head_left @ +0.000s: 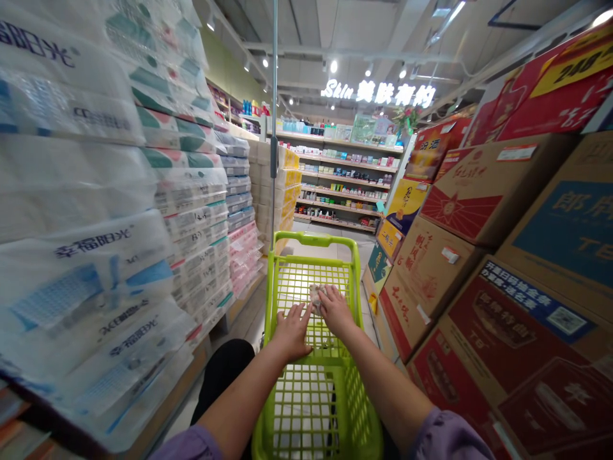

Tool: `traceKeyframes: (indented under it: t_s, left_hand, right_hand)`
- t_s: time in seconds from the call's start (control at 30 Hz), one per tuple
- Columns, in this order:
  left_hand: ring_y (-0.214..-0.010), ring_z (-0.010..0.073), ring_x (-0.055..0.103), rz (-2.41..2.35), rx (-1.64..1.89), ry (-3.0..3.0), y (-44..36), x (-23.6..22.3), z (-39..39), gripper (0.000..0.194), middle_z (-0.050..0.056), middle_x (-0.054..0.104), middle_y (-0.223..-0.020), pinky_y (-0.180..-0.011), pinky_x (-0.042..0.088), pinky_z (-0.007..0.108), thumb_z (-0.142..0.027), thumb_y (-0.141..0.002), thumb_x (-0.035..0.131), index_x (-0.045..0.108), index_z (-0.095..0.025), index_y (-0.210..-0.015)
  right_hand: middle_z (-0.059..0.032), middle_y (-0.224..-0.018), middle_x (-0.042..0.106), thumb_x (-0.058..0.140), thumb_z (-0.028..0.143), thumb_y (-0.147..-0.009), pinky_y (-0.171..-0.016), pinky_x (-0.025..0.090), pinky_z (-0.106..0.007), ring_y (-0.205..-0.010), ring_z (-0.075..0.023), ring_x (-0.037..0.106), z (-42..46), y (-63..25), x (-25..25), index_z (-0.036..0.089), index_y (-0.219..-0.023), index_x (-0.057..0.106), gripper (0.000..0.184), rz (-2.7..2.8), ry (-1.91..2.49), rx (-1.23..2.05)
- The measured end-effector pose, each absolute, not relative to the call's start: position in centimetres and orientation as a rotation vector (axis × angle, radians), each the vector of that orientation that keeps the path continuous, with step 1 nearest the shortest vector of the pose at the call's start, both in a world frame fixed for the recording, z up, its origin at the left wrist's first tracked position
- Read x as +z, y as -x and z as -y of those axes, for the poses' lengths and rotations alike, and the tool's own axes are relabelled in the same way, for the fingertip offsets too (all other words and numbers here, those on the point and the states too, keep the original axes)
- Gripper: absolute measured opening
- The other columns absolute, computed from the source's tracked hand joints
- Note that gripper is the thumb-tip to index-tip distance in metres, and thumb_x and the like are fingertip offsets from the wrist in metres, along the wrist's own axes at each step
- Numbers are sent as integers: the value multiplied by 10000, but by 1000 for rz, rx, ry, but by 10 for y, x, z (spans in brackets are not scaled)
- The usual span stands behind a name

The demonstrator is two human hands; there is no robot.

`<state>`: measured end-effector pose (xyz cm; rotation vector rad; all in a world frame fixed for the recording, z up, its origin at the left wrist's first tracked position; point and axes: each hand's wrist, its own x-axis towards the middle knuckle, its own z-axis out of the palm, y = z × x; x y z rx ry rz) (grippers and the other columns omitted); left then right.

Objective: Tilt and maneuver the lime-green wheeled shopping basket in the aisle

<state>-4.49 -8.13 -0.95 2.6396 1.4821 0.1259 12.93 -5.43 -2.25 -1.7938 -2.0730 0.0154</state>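
Note:
A lime-green plastic shopping basket or cart point(313, 241) with a grid-patterned surface stands directly before me. My right hand point(336, 312) presses a small, pale, crumpled piece of cloth or tissue point(316, 298) against the upper part of the grid, its fingers bent over it. Just to the left, my left hand point(291, 333) is over the same grid with fingers spread and nothing in them. Its forefinger reaches close to the crumpled piece; whether they touch I cannot tell.
Tall stacks of plastic-wrapped tissue packs point(90, 275) line the left side. Printed cardboard cartons point(454, 198) are piled on the right. A thin metal pole point(274, 153) rises beyond the basket. Shelves of small packaged goods point(342, 172) stand at the aisle's far end.

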Motion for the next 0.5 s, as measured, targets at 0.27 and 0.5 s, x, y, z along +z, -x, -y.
traceKeyframes:
  t_s: [0.27, 0.5]
  left_hand:
    - [-1364, 352, 317, -1521, 278, -2621, 43, -13, 82, 709, 174, 400, -1470, -1054, 254, 646, -545, -860, 420, 332, -167, -1453]
    - [-1299, 333, 391, -1612, 334, -2687, 38, -17, 80, 521, 160, 469, -1411, -1001, 314, 628, -440, -941, 372, 403, -236, -1419]
  right_hand:
    - [-83, -1467, 437, 454, 54, -853, -1122, 326, -459, -1415, -245, 288, 40, -128, -58, 210, -1339, 527, 516, 2039, 1580, -85]
    - [-101, -1405, 502, 403, 15, -834, -1113, 344, -413, -1373, -214, 360, 14, -135, -43, 202, -1353, 507, 562, 1760, 1660, -164]
